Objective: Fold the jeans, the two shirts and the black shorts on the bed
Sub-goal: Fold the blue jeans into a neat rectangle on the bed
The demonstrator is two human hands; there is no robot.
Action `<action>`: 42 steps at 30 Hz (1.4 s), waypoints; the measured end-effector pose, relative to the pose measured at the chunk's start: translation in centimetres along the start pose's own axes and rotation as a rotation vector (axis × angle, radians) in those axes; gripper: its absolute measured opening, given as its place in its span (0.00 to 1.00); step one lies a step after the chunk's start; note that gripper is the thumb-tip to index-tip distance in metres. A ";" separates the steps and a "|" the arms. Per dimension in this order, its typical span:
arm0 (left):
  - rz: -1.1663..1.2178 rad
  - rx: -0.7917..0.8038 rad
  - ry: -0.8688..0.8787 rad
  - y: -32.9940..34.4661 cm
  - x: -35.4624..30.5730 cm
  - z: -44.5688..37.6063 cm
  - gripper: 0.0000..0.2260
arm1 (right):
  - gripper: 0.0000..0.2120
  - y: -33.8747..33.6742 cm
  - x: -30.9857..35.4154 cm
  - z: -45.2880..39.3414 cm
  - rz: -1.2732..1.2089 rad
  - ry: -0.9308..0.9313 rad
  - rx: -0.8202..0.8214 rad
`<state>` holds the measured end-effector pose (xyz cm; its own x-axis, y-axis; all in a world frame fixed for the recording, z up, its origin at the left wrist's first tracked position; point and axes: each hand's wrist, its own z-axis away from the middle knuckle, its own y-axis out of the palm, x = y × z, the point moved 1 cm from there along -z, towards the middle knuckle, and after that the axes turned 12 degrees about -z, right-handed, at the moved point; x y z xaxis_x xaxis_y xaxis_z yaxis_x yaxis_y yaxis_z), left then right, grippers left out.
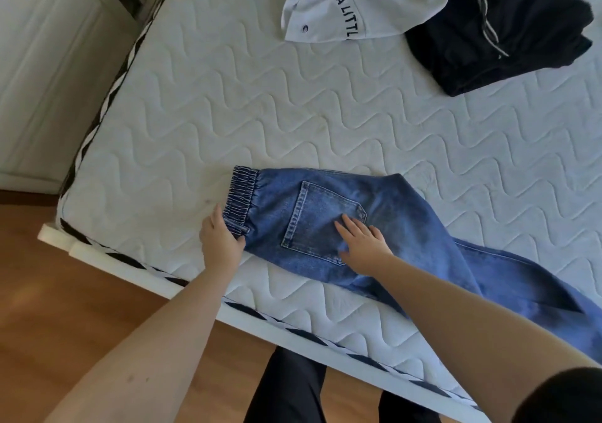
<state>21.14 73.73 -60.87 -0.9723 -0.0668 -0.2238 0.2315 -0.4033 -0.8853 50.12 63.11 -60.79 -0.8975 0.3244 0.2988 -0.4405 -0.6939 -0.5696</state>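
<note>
Blue jeans (400, 227) lie across the near part of the bed (228, 113), elastic waistband to the left, legs running off to the right. My left hand (220, 238) grips the near corner of the waistband. My right hand (363, 243) lies flat with spread fingers on the back pocket. A white shirt with black lettering (355, 2) lies crumpled at the far edge of the view. To its right sits a heap of black cloth with a drawstring (501, 38). I cannot tell the shorts from a second shirt in that heap.
The mattress corner (65, 214) is at the left, with wooden floor (81, 308) below it and a white cabinet (42, 64) beyond. My dark-trousered legs (293, 390) stand against the bed's near edge.
</note>
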 end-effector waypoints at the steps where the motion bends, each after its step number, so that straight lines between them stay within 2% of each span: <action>1: -0.103 -0.046 0.074 0.0 -0.5 0.4 0.39 | 0.32 0.0 -0.5 0.3 0.002 0.002 -0.011; 4: -0.324 -0.071 0.346 0.3 -2.8 2.1 0.35 | 0.32 0.2 -2.5 1.6 -0.003 0.042 -0.048; 9: -0.410 0.118 0.726 2.7 -7.9 5.6 0.31 | 0.30 1.2 -7.1 5.6 -0.057 0.172 -0.137; 13: -0.457 0.212 0.880 4.9 -13.0 8.1 0.30 | 0.30 1.9 -11.4 9.1 -0.125 0.231 -0.190; 17: -0.473 0.242 1.011 7.4 -18.7 11.6 0.26 | 0.30 2.8 -15.6 12.7 -0.256 0.266 -0.295; 25: -0.546 0.414 1.126 13.1 -30.6 20.5 0.25 | 0.31 8.2 -25.7 21.4 -0.498 0.488 -0.326; 29: -0.578 0.420 1.213 15.8 -35.4 24.3 0.25 | 0.34 11.7 -31.4 25.7 -0.578 0.610 -0.355; 34: -0.797 0.421 1.284 20.3 -39.4 27.5 0.31 | 0.42 14.0 -37.3 29.3 -0.767 0.849 -0.520; 38: -0.998 0.448 1.241 23.2 -40.9 29.1 0.34 | 0.49 14.9 -40.6 29.8 -0.877 1.000 -0.574; 40: -1.032 0.430 1.207 24.0 -41.3 29.4 0.35 | 0.52 15.5 -42.0 29.7 -1.050 1.096 -0.604; 42: -1.039 0.398 1.152 24.2 -41.4 29.0 0.35 | 0.50 16.0 -42.5 29.4 -1.289 1.088 -0.667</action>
<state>66.04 40.26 -61.16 -0.1125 0.9927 0.0427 -0.6860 -0.0465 -0.7261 81.86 19.36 -60.06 0.4841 0.8106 0.3296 -0.4837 0.5618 -0.6711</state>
